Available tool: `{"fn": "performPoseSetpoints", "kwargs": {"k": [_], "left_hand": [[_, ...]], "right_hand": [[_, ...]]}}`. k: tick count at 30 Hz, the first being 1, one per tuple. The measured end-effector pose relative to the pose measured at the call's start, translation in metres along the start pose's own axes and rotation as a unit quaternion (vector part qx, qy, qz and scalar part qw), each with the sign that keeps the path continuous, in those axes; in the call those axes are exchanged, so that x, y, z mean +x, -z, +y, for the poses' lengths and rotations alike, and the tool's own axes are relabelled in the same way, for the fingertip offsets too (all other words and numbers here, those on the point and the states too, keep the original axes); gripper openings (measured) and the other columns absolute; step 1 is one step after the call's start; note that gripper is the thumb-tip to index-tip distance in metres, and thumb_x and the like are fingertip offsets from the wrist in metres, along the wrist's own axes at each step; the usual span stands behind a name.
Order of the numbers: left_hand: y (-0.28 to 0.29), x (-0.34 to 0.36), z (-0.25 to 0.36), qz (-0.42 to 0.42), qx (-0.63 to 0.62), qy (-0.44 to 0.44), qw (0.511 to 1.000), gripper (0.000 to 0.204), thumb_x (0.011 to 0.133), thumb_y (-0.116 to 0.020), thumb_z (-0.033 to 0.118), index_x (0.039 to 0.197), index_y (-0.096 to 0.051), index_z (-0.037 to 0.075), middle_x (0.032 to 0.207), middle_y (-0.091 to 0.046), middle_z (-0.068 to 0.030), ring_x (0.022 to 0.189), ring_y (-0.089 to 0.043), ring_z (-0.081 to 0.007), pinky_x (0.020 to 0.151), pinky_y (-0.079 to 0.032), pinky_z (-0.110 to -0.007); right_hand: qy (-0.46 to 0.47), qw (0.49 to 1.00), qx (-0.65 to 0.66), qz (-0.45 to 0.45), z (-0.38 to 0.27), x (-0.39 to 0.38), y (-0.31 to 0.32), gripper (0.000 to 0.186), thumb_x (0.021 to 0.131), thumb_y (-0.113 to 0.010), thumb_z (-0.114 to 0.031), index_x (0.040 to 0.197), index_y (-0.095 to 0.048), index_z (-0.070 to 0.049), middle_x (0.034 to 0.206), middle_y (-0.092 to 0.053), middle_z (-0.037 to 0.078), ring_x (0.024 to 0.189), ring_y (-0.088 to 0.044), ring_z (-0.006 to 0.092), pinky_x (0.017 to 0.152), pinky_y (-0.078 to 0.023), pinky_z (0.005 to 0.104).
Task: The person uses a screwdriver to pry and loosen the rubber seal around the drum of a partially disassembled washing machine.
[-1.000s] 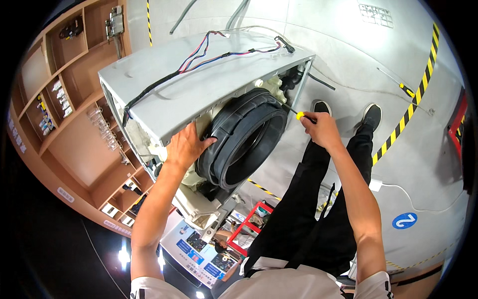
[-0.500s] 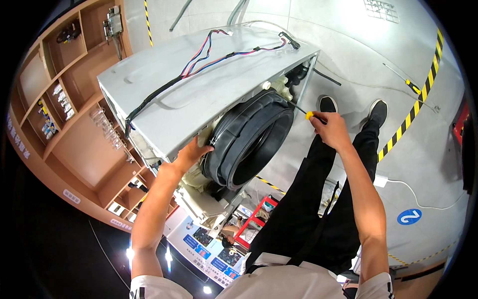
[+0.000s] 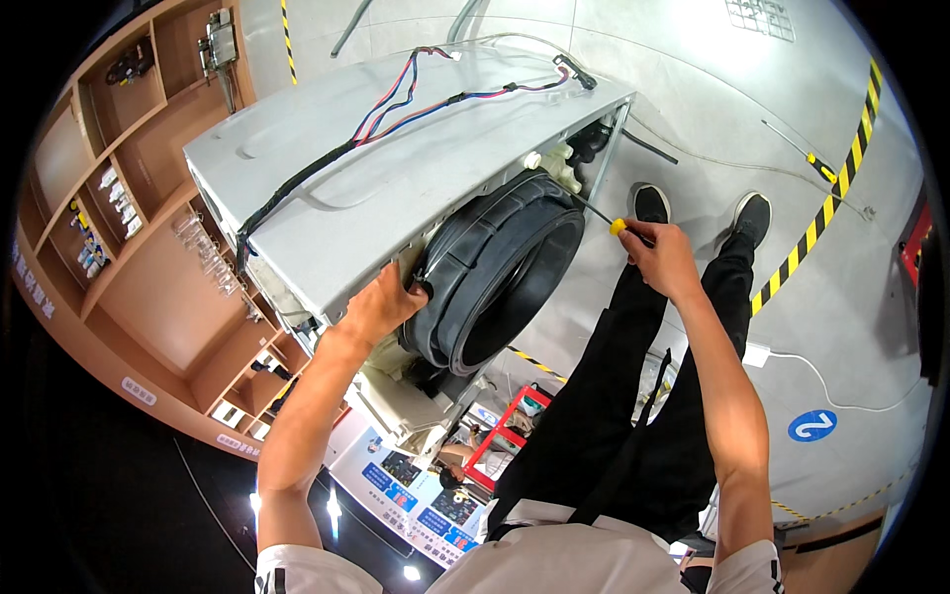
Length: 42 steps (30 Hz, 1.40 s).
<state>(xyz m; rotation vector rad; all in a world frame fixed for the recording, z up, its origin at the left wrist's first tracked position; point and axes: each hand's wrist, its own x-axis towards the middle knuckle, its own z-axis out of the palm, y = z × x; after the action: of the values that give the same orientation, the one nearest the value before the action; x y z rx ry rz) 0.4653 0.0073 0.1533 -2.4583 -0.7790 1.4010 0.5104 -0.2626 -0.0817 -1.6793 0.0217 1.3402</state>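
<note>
A washing machine cabinet with grey panels has its drum opening facing me. From that opening bulges a dark grey rubber door gasket. My left hand is closed at the gasket's left edge, thumb pressed against the rubber; its other fingertips are partly hidden by the panel edge. My right hand grips a screwdriver with a yellow and black handle. The blade reaches to the gasket's upper right rim, beside a cream plastic part; its exact tip is hard to make out.
A wiring harness lies across the cabinet top. Another screwdriver rests on the floor at the right, by black-and-yellow tape. Wooden shelving stands at the left. A white cable curves over the floor. A red frame stands below the machine.
My left hand has shifted slightly up and right along the gasket edge, with the thumb bent more. The cabinet sits slightly farther left in view. The screwdriver has barely moved.
</note>
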Motion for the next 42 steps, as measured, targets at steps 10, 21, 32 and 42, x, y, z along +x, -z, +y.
{"fn": "performPoseSetpoints", "kwargs": {"k": [10, 21, 32, 42], "left_hand": [[-0.005, -0.006, -0.03, 0.095, 0.06, -0.155, 0.982, 0.082, 0.071, -0.077, 0.03, 0.136, -0.037, 0.001, 0.107, -0.06, -0.0273, 0.105, -0.057, -0.0437, 0.091, -0.046, -0.048], [-0.014, -0.099, -0.028, 0.278, -0.37, -0.108, 0.88, 0.025, 0.085, -0.064, 0.001, 0.11, -0.062, 0.0, 0.107, -0.064, -0.0169, 0.098, -0.063, -0.0254, 0.082, -0.051, -0.032], [-0.134, -0.112, 0.008, 0.155, -0.879, 0.173, 0.417, 0.058, 0.097, -0.055, 0.009, 0.146, -0.028, -0.003, 0.131, -0.047, -0.008, 0.101, -0.056, -0.0163, 0.079, -0.051, -0.031], [-0.14, -0.103, 0.019, 0.205, -0.911, 0.163, 0.319, 0.052, 0.097, -0.056, 0.013, 0.143, -0.037, -0.002, 0.133, -0.05, -0.0085, 0.094, -0.055, -0.0134, 0.075, -0.05, -0.03]], "right_hand": [[-0.022, 1.0, 0.017, -0.011, 0.008, 0.002, -0.004, 0.032, 0.091, -0.063, -0.026, 0.113, -0.069, -0.004, 0.07, -0.068, 0.011, 0.063, -0.066, 0.0164, 0.062, -0.051, 0.0308], [-0.09, 0.996, 0.003, -0.028, -0.015, -0.006, -0.001, 0.036, 0.09, -0.065, -0.031, 0.113, -0.069, -0.004, 0.07, -0.064, 0.005, 0.05, -0.054, 0.0108, 0.047, -0.045, 0.0261], [-0.146, 0.987, 0.038, -0.063, -0.014, -0.021, -0.022, 0.04, 0.092, -0.063, -0.039, 0.116, -0.066, -0.007, 0.07, -0.059, -0.002, 0.052, -0.051, 0.0046, 0.043, -0.034, 0.02], [-0.145, 0.987, 0.006, -0.076, -0.013, -0.017, -0.022, 0.037, 0.095, -0.06, -0.035, 0.118, -0.065, -0.006, 0.074, -0.062, -0.001, 0.057, -0.052, 0.0043, 0.046, -0.04, 0.0205]]}}
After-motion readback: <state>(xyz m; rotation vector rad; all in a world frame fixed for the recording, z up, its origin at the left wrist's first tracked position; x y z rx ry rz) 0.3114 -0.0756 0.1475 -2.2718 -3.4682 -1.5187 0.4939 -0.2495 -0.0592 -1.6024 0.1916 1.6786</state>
